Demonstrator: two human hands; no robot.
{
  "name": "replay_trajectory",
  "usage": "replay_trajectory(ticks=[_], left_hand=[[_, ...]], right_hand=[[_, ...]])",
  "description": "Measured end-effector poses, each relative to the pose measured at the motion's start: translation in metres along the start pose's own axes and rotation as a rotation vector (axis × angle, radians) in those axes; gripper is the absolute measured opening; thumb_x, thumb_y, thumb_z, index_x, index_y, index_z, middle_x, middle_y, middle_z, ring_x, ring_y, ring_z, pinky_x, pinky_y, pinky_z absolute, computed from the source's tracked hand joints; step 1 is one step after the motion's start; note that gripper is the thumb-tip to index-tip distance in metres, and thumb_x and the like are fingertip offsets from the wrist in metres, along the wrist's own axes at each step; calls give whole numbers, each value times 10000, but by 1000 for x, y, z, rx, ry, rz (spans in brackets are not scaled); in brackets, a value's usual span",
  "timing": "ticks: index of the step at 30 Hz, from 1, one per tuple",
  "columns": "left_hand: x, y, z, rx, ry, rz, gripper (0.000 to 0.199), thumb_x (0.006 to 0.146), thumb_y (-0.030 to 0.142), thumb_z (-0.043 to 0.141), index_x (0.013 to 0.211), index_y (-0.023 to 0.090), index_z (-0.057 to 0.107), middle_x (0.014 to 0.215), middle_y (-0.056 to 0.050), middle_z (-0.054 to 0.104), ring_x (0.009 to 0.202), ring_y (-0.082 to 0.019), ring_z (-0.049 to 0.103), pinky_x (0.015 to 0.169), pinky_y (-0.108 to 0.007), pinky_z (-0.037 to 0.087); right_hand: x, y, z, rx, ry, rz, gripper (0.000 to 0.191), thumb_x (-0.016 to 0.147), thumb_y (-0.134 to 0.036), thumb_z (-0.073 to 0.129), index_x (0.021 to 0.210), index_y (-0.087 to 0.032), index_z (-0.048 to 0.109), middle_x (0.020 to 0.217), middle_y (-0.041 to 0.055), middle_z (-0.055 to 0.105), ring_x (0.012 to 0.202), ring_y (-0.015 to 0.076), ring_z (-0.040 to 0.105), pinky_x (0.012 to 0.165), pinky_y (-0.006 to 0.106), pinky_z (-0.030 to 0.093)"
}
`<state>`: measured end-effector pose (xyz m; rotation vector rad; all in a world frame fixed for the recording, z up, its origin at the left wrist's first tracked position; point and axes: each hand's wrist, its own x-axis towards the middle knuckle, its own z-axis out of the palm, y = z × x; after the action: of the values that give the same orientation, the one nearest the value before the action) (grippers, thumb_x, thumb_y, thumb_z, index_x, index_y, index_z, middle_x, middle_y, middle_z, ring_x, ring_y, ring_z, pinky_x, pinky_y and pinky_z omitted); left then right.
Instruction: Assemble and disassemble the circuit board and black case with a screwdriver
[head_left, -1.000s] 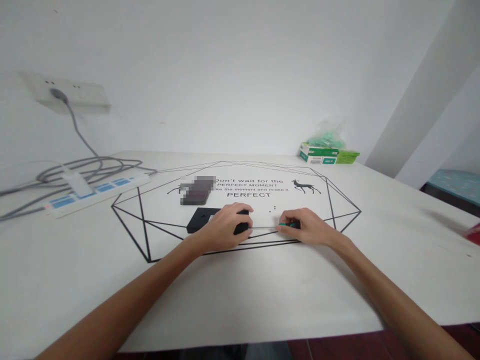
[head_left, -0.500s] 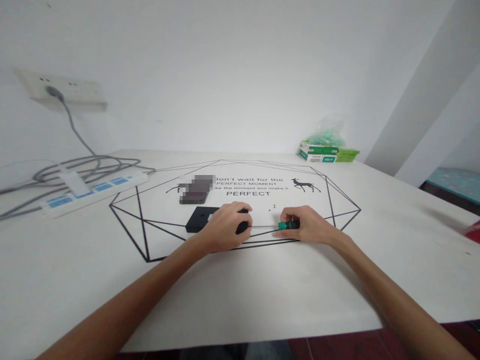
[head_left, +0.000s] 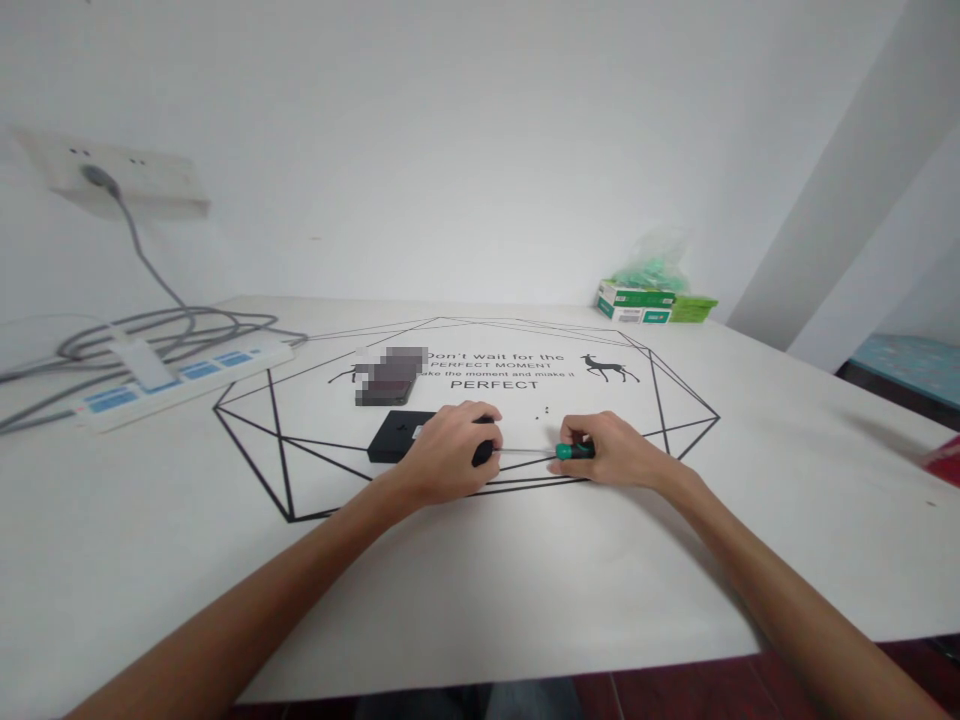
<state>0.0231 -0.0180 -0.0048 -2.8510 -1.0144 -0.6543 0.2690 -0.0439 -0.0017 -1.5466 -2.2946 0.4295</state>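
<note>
My left hand (head_left: 454, 450) is closed around a small black object (head_left: 484, 443), mostly hidden by the fingers, so its kind does not show. My right hand (head_left: 611, 447) grips a screwdriver (head_left: 576, 451) with a green and black handle. Its thin shaft lies level and points left, the tip meeting the right side of the black object. Just left of my left hand, a flat black box (head_left: 391, 437) rests on the table, partly covered by the hand. A few tiny dark bits, perhaps screws (head_left: 546, 410), lie on the tabletop beyond the shaft.
Behind the box lies a dark phone-like slab (head_left: 390, 378), partly blurred out. A white power strip (head_left: 187, 380) and coiled grey cable (head_left: 217, 322) occupy the left. Green and white boxes (head_left: 637, 302) with a plastic bag (head_left: 656, 262) stand at the back right of the printed white table (head_left: 525, 590).
The whole view has shifted slightly. The green end of the screwdriver handle looks a little different, as if turned. Both hands keep nearly the same places and grips.
</note>
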Motion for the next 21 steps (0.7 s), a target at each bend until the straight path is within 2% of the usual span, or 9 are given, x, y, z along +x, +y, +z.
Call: replay_trajectory(ticks=[6, 14, 18, 21], left_hand=[[1, 1, 0, 11, 59, -22, 182, 824, 196, 526, 789, 174, 703, 1084, -79, 661, 952, -236, 622, 832, -385, 475], [1, -7, 2, 50, 83, -11, 309, 939, 256, 439, 869, 172, 728, 1065, -73, 684, 947, -220, 626, 824, -371, 470], [10, -12, 2, 108, 109, -29, 326, 944, 256, 420, 903, 153, 726, 1060, -93, 686, 943, -230, 627, 816, -374, 469], [28, -11, 0, 162, 17, -13, 317, 935, 257, 435, 897, 153, 732, 1056, -99, 687, 973, -251, 622, 818, -388, 466]], right_hand=[[0, 3, -5, 83, 39, -16, 335, 700, -461, 695, 675, -203, 483, 614, -41, 489, 560, 106, 394, 539, 240, 304], [2, 14, -9, 135, 122, -40, 345, 707, -470, 682, 646, -198, 480, 594, -49, 444, 557, 103, 380, 530, 232, 295], [2, 29, -15, 105, 274, 89, 347, 739, -495, 647, 653, -202, 480, 613, -35, 506, 566, 113, 423, 550, 237, 316], [3, 40, -15, -106, 300, 227, 282, 764, -456, 627, 694, -203, 523, 662, -2, 585, 614, 140, 493, 560, 246, 301]])
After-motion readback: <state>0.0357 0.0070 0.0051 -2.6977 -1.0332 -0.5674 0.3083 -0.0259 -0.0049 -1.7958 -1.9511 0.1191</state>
